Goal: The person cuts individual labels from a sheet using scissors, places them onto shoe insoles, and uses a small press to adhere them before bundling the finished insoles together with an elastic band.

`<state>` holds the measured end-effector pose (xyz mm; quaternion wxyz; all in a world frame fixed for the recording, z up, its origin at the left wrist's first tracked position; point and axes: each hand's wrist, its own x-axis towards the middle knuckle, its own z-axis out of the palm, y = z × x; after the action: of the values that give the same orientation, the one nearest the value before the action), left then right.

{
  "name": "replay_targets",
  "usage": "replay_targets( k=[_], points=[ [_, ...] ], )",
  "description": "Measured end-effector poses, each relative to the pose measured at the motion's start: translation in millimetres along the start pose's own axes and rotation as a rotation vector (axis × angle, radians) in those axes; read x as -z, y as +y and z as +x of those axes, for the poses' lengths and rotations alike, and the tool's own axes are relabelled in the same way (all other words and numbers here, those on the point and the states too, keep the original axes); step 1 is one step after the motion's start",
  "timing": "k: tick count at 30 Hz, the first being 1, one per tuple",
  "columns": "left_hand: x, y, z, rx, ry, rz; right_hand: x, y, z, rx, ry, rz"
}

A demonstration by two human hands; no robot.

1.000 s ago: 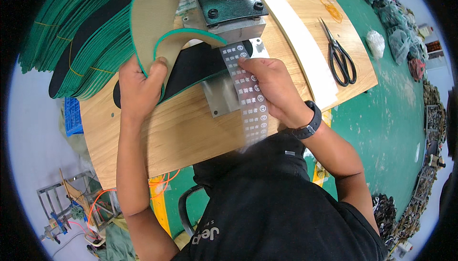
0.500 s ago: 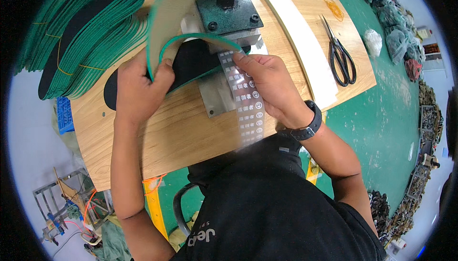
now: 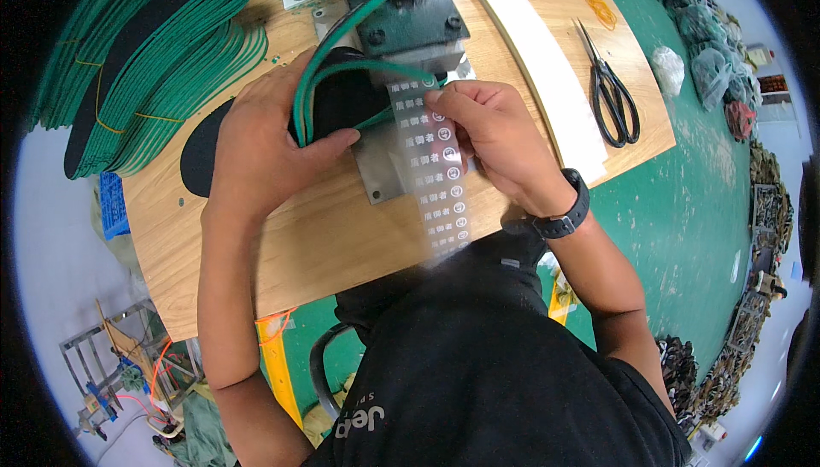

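My left hand [image 3: 260, 142] is closed around bent insoles with green edges [image 3: 305, 104], which curl up between its thumb and fingers. The thumb stretches out to the right. In a pinch, my right hand [image 3: 504, 142] holds the upper part of a clear strip of white printed labels [image 3: 440, 176]. The strip hangs toward me over the table edge, and its top end meets the insole edge below the press head. A black insole [image 3: 203, 146] lies flat beneath my left hand. Above stands a dark metal press [image 3: 410, 27], with a steel plate [image 3: 376, 176] under it.
Bundled green-edged insoles [image 3: 162, 65] tied with yellow bands are stacked at the left. A long white strip of material [image 3: 521, 48] runs along the right, beside black-handled scissors [image 3: 613, 99] and yellow rubber bands [image 3: 596, 7]. Bags [image 3: 709, 74] line the far right floor.
The raised insole has swung from showing its broad beige face to nearly edge-on. My left hand has turned and its thumb has stretched rightward. My right hand has shifted slightly right with the label strip.
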<state>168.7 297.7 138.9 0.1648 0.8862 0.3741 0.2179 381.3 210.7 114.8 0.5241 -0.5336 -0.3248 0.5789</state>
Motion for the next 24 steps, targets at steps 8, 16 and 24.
replay_targets(
  k=[8, 16, 24],
  points=[
    [3, -7, -2, 0.098, 0.194, -0.252, 5, -6, -19, -0.014, 0.192, 0.165],
    [8, -19, -6, 0.173, 0.313, -0.566, 1, -3, 1, -0.104, 0.001, -0.041],
    [3, -21, -6, 0.152, 0.347, -0.563, 3, 2, -3, -0.050, 0.062, 0.042]
  ],
)
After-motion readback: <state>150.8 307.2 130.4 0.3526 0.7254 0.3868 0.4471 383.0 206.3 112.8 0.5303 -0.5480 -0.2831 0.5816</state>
